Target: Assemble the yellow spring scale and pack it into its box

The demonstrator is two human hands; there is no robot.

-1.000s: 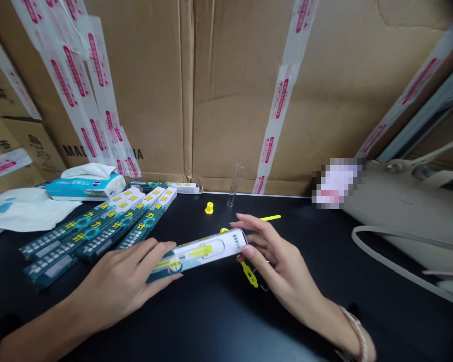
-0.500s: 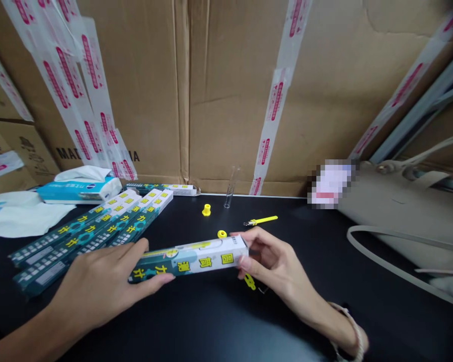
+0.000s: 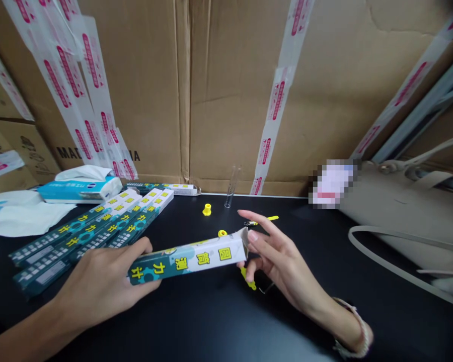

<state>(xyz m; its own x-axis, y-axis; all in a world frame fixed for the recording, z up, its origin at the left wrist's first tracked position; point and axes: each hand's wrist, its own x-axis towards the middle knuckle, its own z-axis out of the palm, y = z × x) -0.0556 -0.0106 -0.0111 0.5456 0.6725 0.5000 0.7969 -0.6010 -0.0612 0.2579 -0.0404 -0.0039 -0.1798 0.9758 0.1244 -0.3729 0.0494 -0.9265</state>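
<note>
My left hand (image 3: 101, 279) is wrapped round the dark end of a long teal and white box (image 3: 196, 257) with yellow characters. The box is held above the black table (image 3: 196, 327), its white end toward my right hand (image 3: 275, 251). At that end a flap looks lifted, and my right fingers are spread, with a thumb or fingertip at the opening. Beyond the box are a yellow flanged cap (image 3: 207, 209), a yellow ring (image 3: 222, 234), a clear tube (image 3: 230, 191) and a yellow strip with a metal hook (image 3: 264, 220). Another yellow part (image 3: 248, 279) lies partly behind my right hand.
Several similar boxes (image 3: 98, 226) lie at the left, near a blue tissue pack (image 3: 81, 188) and white tissues (image 3: 26, 216). A taped cardboard box (image 3: 230, 100) stands behind. At the right are a beige bag (image 3: 392, 211) with its strap and a blurred-out phone-like object (image 3: 332, 186).
My right fingers have let go of the box end and spread apart, and the end flap now stands lifted. The box has turned slightly in my left hand, showing more of its lettered side.
</note>
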